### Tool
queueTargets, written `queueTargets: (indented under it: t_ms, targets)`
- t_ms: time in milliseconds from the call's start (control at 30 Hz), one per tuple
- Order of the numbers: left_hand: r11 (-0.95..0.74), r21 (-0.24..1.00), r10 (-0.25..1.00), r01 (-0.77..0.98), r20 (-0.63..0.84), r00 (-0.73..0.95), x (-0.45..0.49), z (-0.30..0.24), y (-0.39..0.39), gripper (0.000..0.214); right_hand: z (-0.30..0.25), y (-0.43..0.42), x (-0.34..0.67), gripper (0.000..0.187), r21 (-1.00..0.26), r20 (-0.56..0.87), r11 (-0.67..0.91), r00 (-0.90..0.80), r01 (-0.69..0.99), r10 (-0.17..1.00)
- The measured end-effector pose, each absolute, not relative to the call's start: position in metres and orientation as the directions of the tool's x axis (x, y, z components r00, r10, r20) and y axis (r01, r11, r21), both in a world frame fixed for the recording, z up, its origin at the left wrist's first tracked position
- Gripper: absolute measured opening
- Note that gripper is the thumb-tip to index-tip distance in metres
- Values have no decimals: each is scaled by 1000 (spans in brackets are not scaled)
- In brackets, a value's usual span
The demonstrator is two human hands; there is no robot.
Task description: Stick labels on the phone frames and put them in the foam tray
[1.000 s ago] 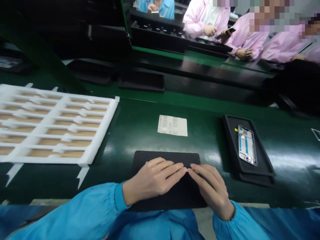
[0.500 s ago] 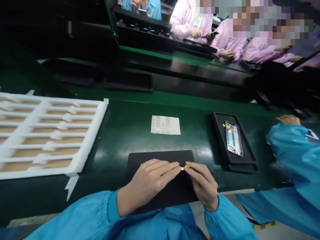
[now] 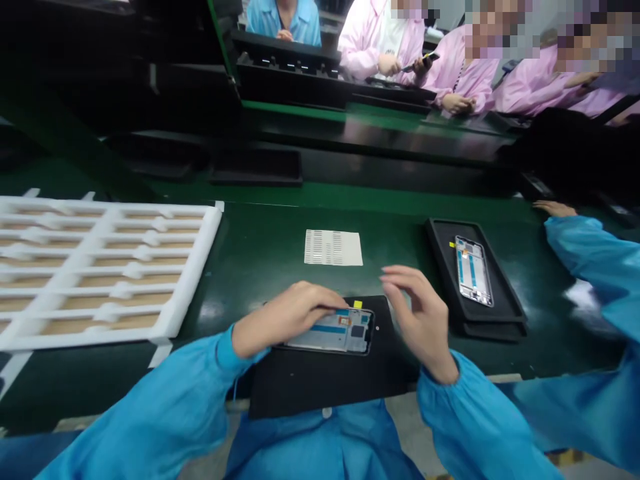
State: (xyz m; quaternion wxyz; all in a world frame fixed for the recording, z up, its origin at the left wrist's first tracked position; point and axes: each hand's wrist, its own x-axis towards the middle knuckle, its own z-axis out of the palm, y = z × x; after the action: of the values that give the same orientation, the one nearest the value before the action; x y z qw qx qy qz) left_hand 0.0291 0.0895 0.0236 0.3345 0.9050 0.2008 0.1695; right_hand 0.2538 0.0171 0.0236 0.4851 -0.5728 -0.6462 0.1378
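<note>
A phone frame lies inner side up on a black mat, showing blue strips, an orange flex piece and a yellow tab at its far edge. My left hand covers the frame's left end, its fingers closed over the far edge. To the right of the frame my right hand is raised above the mat. Its thumb and fingers are bent with a gap between them, and I see nothing held there. A sheet of small strip labels lies beyond the mat.
On the right, a black tray holds another phone frame. A white foam rack with slots stands left. A co-worker's blue sleeve reaches in at the right. Black trays lie farther back, with people seated across the line.
The phone frame, earlier mostly hidden by both hands, now lies in view under my left hand. My right hand has let go of the yellow tab area and moved up and right.
</note>
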Motion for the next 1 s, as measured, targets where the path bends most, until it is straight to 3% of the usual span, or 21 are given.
queueTargets:
  t_ms: [133,300,567,767,1000]
  targets:
    - [-481,818,565,316,13,825,22,13,130,26,9,100,242,10,-693,309,252,-37,676,950]
    - [-387,830,616,402,-92,782,11,-3,145,28,-23,160,224,13,-618,238,268,-149,739,960]
    - [-340,837,615,428,-147,775,8,-9,147,27,-39,167,222,14,-584,197,272,-192,765,962]
    - [-313,838,609,447,-184,771,10,-9,147,27,-49,166,222,9,-695,239,254,-117,673,964]
    - [-331,837,598,436,-171,783,10,-12,147,27,-46,167,217,18,-887,267,173,171,428,948]
